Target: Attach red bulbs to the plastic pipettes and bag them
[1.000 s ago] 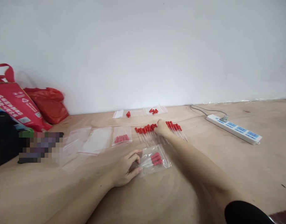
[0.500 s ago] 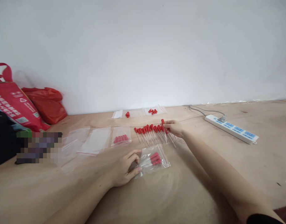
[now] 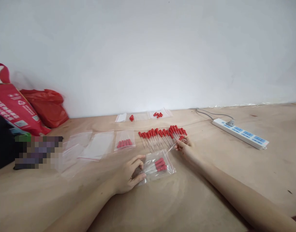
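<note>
My left hand (image 3: pixel 130 175) is closed on the left end of a clear zip bag (image 3: pixel 171 167), thumb at the near side and fingers at the far side. Inside that bag lie several droppers with red bulbs (image 3: pixel 160 163). Between the thumb and fingers of my right hand (image 3: pixel 186 149) is one dropper (image 3: pixel 181 138), pinched at its red bulb. Its thin clear stem slants down to the left, with the tip close to the bag's far right corner; whether it touches cannot be made out. Just beyond, a row of loose droppers (image 3: pixel 156 131) lies with bulbs pointing away.
Left of the row lie a bag of red bulbs (image 3: pixel 124 144) and flat clear bags (image 3: pixel 99 145). More bagged red bulbs (image 3: pixel 158 114) lie by the wall. A power strip (image 3: pixel 240 132) with a cable stands right. Red bags (image 3: pixel 45 108) stand at the far left.
My right hand has moved from the row toward me, bringing a dropper to the bag and tilting its stem leftward. More bulbs at the row's right end now show. My left hand stays put.
</note>
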Action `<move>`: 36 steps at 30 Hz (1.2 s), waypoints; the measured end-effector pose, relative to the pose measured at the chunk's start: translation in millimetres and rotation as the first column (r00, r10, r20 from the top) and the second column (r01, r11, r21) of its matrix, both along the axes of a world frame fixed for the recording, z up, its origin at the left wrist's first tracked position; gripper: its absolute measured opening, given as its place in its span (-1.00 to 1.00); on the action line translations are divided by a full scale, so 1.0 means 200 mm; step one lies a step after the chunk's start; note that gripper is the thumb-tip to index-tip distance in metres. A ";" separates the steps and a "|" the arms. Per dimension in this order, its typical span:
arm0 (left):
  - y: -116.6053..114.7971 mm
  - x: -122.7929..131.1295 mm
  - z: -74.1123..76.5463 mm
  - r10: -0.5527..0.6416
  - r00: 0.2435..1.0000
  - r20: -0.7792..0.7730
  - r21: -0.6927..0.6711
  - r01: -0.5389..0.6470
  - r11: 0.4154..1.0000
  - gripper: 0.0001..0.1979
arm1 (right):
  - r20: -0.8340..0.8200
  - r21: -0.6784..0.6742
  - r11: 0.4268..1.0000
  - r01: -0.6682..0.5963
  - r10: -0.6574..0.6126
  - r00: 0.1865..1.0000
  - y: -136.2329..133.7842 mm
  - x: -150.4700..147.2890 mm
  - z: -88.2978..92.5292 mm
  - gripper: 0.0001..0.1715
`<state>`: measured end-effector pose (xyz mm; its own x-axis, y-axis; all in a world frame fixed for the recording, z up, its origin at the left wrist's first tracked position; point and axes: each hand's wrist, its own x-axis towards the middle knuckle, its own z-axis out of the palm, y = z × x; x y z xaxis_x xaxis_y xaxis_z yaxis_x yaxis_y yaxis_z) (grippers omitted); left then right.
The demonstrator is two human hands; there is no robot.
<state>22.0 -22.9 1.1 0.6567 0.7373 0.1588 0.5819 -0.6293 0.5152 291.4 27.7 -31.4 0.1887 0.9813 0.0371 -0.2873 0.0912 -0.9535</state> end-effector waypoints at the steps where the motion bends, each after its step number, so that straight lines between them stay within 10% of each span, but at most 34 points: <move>1: 0.00 0.00 0.00 -0.001 1.000 -0.002 -0.003 0.001 1.000 -0.90 | -0.010 0.001 1.000 0.003 -0.003 1.000 -0.01 -0.01 0.00 -0.45; 23: 0.00 0.01 0.01 -0.017 1.000 -0.021 -0.003 0.017 1.000 -0.63 | 0.326 -0.033 0.842 -0.538 0.518 0.791 -0.15 -0.12 0.01 -0.66; 30: 0.00 0.01 0.00 -0.013 0.999 -0.037 0.009 0.013 1.000 -0.62 | 0.485 -0.029 0.906 -0.422 0.382 0.787 -0.11 -0.16 -0.02 -0.70; 36: 0.01 0.00 -0.01 -0.032 0.999 -0.041 0.009 0.032 0.999 -0.63 | 0.759 0.006 0.915 -0.404 0.259 0.598 -0.04 -0.09 0.03 -0.78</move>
<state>22.0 -21.1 -1.0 0.6857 0.7145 0.1389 0.5817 -0.6527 0.4854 274.0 19.2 -24.4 -0.3092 0.9351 0.1732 0.4517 0.3047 -0.8385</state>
